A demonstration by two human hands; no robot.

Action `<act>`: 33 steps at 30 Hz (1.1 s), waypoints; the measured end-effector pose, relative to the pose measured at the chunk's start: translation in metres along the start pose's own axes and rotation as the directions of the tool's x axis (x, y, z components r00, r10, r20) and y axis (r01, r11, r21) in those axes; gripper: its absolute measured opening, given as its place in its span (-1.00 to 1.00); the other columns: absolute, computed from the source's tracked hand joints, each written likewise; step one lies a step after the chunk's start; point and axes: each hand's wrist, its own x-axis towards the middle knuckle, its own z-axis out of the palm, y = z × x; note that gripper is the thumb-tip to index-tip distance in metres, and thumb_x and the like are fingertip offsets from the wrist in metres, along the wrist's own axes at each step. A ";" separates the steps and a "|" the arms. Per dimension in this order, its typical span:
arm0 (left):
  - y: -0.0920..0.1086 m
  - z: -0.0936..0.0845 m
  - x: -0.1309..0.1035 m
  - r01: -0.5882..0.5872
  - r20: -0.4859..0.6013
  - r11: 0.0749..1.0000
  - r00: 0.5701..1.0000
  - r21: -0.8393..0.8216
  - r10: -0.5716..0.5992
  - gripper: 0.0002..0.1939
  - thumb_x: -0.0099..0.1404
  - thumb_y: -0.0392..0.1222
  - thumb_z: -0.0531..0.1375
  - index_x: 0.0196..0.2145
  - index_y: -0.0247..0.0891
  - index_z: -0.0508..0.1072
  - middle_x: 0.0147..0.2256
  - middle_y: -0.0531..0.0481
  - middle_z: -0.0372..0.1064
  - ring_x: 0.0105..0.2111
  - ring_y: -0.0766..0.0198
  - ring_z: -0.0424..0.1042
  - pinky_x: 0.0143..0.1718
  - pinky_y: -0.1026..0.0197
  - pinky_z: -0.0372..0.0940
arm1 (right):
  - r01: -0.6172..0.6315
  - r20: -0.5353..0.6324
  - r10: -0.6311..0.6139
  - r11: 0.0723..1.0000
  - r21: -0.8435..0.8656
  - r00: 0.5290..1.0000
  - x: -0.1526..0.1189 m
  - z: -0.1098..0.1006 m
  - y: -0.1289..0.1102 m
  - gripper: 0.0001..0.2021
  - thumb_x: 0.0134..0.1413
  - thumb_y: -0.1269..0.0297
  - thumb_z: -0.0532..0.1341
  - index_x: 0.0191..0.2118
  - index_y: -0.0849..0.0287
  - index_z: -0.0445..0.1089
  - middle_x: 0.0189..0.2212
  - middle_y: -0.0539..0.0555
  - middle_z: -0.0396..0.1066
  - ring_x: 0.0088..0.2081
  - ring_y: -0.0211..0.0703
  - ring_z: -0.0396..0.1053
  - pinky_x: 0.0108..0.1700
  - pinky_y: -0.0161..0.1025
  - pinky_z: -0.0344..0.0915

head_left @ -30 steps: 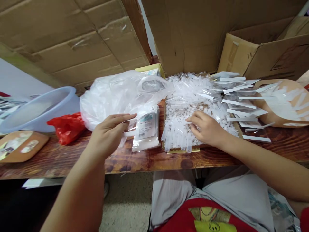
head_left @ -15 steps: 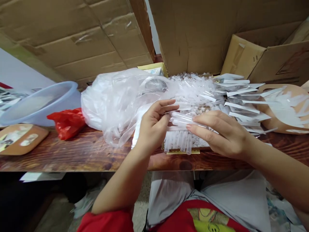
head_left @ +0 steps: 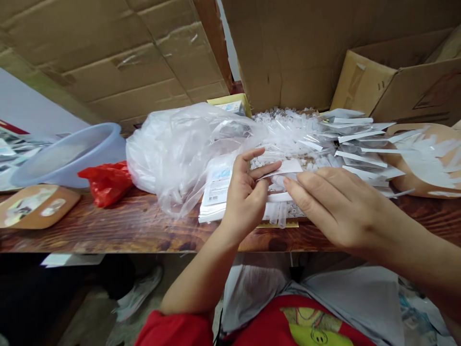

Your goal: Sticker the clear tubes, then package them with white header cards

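Observation:
Over the front of the tray, my left hand point(head_left: 245, 194) holds a small clear plastic bag point(head_left: 289, 166) with a white strip, its thumb under the bag and its fingers partly spread. My right hand point(head_left: 333, 206) is closed at the bag's right side, fingertips against translucent tubes point(head_left: 279, 180) there; its thumb is hidden. Whether those tubes are fully inside the bag, I cannot tell. Just below the hands, several more frosted tubes point(head_left: 281, 214) lie side by side on the tray's front edge. Left of my left hand sits a stack of printed packets point(head_left: 217, 185).
A large clear plastic bag point(head_left: 162, 154), a red plastic bag point(head_left: 108, 182) and a blue basin point(head_left: 72, 154) stand to the left. Filled packets with white strips point(head_left: 363, 158) pile up at the right, beside a tan tray point(head_left: 444, 144). Cardboard boxes point(head_left: 414, 91) line the back.
My left hand has shifted right, uncovering more of the printed packets. My right fingers have drawn together at the bag, whose white strip now shows. The view has turned slightly left.

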 end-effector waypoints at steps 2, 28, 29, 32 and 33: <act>0.003 0.004 -0.005 -0.026 -0.013 1.000 1.000 -0.005 0.026 -0.47 0.21 -0.45 0.12 0.10 -0.12 0.22 -0.05 -0.05 0.58 0.08 0.14 0.57 -0.24 0.26 0.47 | -0.005 0.014 0.005 1.000 -0.014 1.000 -0.003 0.000 0.000 -0.72 0.37 0.50 0.08 0.04 0.51 0.46 -0.18 0.32 0.57 -0.21 0.06 0.47 -0.19 -0.04 0.45; -0.014 0.050 -0.081 -0.194 0.471 0.979 0.859 -0.063 0.200 -0.20 0.28 -0.29 0.32 0.34 0.00 0.05 0.36 -0.27 0.20 0.28 -0.14 0.36 0.03 -0.03 0.53 | -0.536 0.131 0.614 0.542 0.647 0.779 -0.118 -0.020 -0.046 -0.43 0.24 0.39 0.33 0.34 0.10 0.31 0.25 0.23 0.41 0.26 -0.05 0.40 0.33 -0.09 0.31; -0.016 0.052 -0.084 -0.211 0.468 0.977 0.859 -0.042 0.206 -0.19 0.27 -0.31 0.32 0.35 0.00 0.05 0.35 -0.27 0.21 0.31 -0.15 0.32 0.06 -0.05 0.51 | -0.524 0.102 0.612 0.564 0.639 0.784 -0.122 -0.020 -0.051 -0.43 0.23 0.44 0.33 0.34 0.13 0.32 0.23 0.25 0.43 0.24 -0.04 0.41 0.32 -0.08 0.32; -0.020 0.061 -0.089 -0.251 0.457 0.968 0.859 -0.018 0.231 -0.21 0.28 -0.38 0.29 0.36 -0.02 0.07 0.32 -0.28 0.25 0.30 -0.10 0.34 0.17 -0.08 0.45 | -0.526 0.045 0.630 0.604 0.599 0.775 -0.132 -0.017 -0.064 -0.46 0.21 0.50 0.32 0.29 0.20 0.36 0.17 0.32 0.48 0.18 -0.02 0.47 0.24 -0.07 0.39; -0.022 0.064 -0.091 -0.269 0.455 0.963 0.856 -0.012 0.245 -0.19 0.28 -0.40 0.28 0.37 -0.03 0.08 0.32 -0.27 0.26 0.29 -0.08 0.35 0.21 -0.09 0.42 | -0.535 0.035 0.642 0.607 0.588 0.766 -0.135 -0.016 -0.066 -0.47 0.20 0.51 0.32 0.28 0.22 0.38 0.15 0.33 0.49 0.17 0.00 0.48 0.22 -0.06 0.42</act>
